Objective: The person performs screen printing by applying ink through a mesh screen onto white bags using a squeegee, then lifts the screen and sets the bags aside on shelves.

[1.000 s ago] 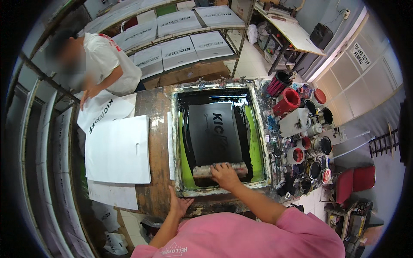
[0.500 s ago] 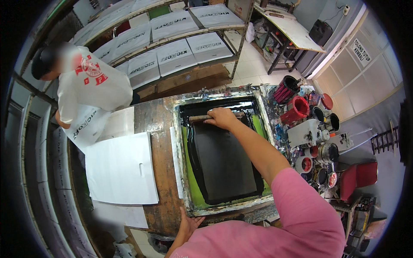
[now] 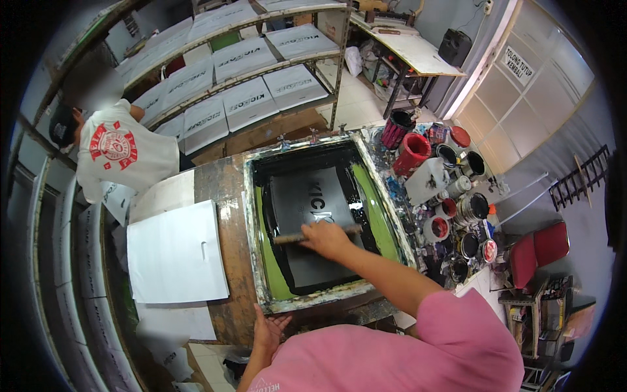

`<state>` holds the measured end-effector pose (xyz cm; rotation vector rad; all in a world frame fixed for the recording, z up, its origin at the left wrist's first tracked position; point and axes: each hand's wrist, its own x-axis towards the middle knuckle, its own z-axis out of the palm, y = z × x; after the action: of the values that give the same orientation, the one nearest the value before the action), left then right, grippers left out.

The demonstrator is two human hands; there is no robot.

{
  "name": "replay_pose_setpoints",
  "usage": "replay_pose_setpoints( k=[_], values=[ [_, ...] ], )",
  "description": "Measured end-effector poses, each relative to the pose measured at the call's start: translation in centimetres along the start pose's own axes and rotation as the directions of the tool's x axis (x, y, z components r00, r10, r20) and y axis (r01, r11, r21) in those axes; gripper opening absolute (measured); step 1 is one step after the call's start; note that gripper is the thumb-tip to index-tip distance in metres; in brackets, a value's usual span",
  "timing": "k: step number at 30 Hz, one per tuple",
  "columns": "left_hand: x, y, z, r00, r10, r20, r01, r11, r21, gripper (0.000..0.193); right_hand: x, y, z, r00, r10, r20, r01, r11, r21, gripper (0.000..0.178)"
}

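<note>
A screen-printing frame lies on the worktable, its mesh edged with black ink and green strips along the sides. My right hand is closed over the middle of a wooden-handled squeegee, which spans the mesh crosswise about halfway down. Beyond the squeegee, dark lettering shows in the mesh. At the frame's near left corner, my left hand has its fingers spread, the tips at the frame's lower edge. To the left lies a stack of white bags with a handle slot.
Ink pots, including a red tub, and a white jerrycan crowd the table's right side. A co-worker in a white shirt stands at the far left. Printed bags fill the rack behind. A red chair stands at right.
My right hand has drawn the squeegee from the far end of the mesh toward me, and lettering now shows behind it. The co-worker has turned toward the rack, away from the table.
</note>
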<state>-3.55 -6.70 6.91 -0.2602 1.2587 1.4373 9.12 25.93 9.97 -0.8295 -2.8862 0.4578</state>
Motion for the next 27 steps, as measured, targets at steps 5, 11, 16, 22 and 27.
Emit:
replay_pose_setpoints(
  k=[5,11,16,22,27],
  values=[
    [-3.8,3.0,3.5,0.978,0.2,0.05,-0.204,0.976,0.073,0.086,-8.7,-7.3,-7.9,0.999,-0.041,0.009,0.04,0.994,0.1,0.042],
    [-7.9,11.4,8.9,0.772,0.487,0.408,-0.454,0.872,-0.184,0.082,-7.0,-11.1,-16.5,0.895,-0.115,-0.431,0.043,0.984,-0.174,0.035],
    [-2.9,12.1,11.3,0.529,0.638,0.56,-0.847,0.443,0.296,0.076,-1.6,-9.8,-22.3,0.797,-0.152,-0.584,0.028,0.976,-0.215,0.035],
    [6.1,-0.5,3.9,0.81,0.515,0.28,-0.038,-0.431,0.902,0.1,1.8,-9.6,-25.0,0.789,-0.138,-0.599,0.036,0.983,-0.18,0.045],
    [6.6,-3.2,2.8,0.759,0.551,0.348,-0.065,-0.467,0.882,0.111,2.9,-10.0,-26.9,0.828,-0.075,-0.556,-0.015,0.988,-0.154,0.047]
  ],
)
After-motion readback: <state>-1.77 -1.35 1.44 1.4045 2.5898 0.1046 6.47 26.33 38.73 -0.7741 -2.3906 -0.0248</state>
